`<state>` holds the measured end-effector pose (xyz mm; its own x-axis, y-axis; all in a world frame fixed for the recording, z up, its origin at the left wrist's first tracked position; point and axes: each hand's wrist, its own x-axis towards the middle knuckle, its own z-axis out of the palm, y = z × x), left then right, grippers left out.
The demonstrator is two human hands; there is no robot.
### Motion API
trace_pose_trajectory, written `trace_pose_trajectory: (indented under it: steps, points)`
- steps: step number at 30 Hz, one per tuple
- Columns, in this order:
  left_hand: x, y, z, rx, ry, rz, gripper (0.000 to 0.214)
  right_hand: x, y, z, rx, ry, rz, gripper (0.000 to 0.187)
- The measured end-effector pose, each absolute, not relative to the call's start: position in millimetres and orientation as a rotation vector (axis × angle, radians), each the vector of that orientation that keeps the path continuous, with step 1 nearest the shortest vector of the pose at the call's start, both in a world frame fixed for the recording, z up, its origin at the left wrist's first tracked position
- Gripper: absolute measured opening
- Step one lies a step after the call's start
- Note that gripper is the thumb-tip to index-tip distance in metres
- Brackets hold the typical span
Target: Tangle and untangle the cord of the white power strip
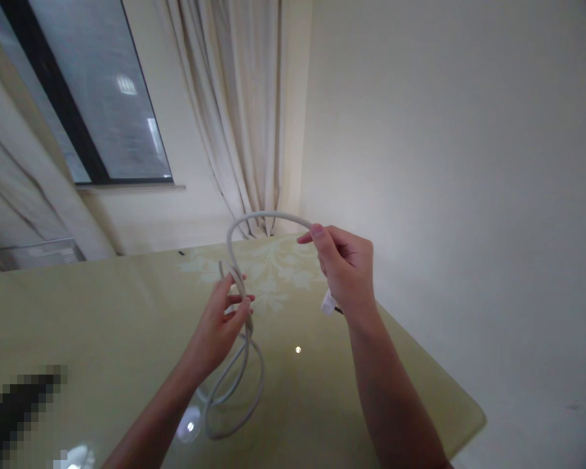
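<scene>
A light grey cable (pixel 262 384) hangs in loose loops over the table. My left hand (pixel 224 319) is closed around the gathered strands, fingers and thumb wrapped on them. Higher and to the right, my right hand (pixel 346 260) pinches one length of the same cable between thumb and forefinger. Between the two hands that length rises in an arch. A small white piece (pixel 328 303) shows below my right hand; I cannot tell whether it is the cable's end or a tag.
The greenish table (pixel 312 404) has a pale leaf pattern and reflects light spots. Its right edge runs beside a plain wall (pixel 449 195). Behind it hang curtains (pixel 244 117) next to a dark-framed window (pixel 97 85). A small dark object (pixel 181 253) lies near the far edge.
</scene>
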<state>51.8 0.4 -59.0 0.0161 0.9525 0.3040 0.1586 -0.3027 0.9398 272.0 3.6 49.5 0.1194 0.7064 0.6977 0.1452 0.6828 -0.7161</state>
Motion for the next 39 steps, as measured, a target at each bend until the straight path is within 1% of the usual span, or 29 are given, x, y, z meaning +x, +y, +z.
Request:
trace_pose_trajectory:
  steps: [3, 8, 10, 13, 17, 20, 23, 25, 27, 29, 31, 32, 35, 37, 39]
  points:
    - [54, 0, -62, 1.741, 1.256, 1.368, 0.054, 273, 7, 49, -0.864, -1.528, 0.364, 0.042]
    - [59, -5, -64, 2.281, 1.334, 1.445, 0.069, 270, 15, 45, -0.974, -1.641, 0.247, 0.044]
    - [61, -8, -64, 2.451, 1.33, 1.417, 0.071, 266, 22, 40, -1.01, -1.674, 0.241, 0.044]
    - [64, -10, -67, 2.566, 1.225, 1.273, 0.07, 259, 37, 29, -1.038, -1.703, 0.317, 0.045]
    - [70, -20, -66, 2.473, 1.075, 1.156, 0.071, 252, 60, 9, -1.203, -1.83, 0.355, 0.042]
    - [80, -32, -61, 2.245, 0.946, 1.077, 0.073, 248, 78, -9, -1.393, -1.927, 0.39, 0.035]
    - [88, -40, -54, 2.01, 0.904, 0.998, 0.07, 248, 93, -23, -1.416, -1.934, 0.501, 0.031]
    - [85, -38, -46, 1.837, 0.964, 1.014, 0.055, 250, 97, -26, -1.357, -1.876, 0.57, 0.03]
    - [75, -34, -37, 1.657, 1.065, 1.108, 0.042, 254, 92, -20, -1.234, -1.817, 0.685, 0.034]
    - [61, -30, -27, 1.555, 1.117, 1.226, 0.041, 259, 80, -9, -1.03, -1.874, 0.855, 0.043]
    - [49, -30, -19, 1.556, 1.094, 1.307, 0.04, 259, 65, 2, -0.793, -2.067, 0.956, 0.049]
    - [45, -30, -15, 1.563, 1.072, 1.328, 0.039, 257, 58, 6, -0.698, -2.18, 0.949, 0.049]
    - [35, -31, -10, 1.567, 1.026, 1.358, 0.045, 243, 49, 7, -0.661, -2.316, 0.741, 0.031]
    - [28, -27, -10, 1.625, 1.074, 1.367, 0.049, 234, 53, 2, -0.783, -2.208, 0.623, 0.039]
    - [18, -19, -17, 1.765, 1.191, 1.3, 0.041, 232, 60, -3, -0.881, -1.992, 0.587, 0.044]
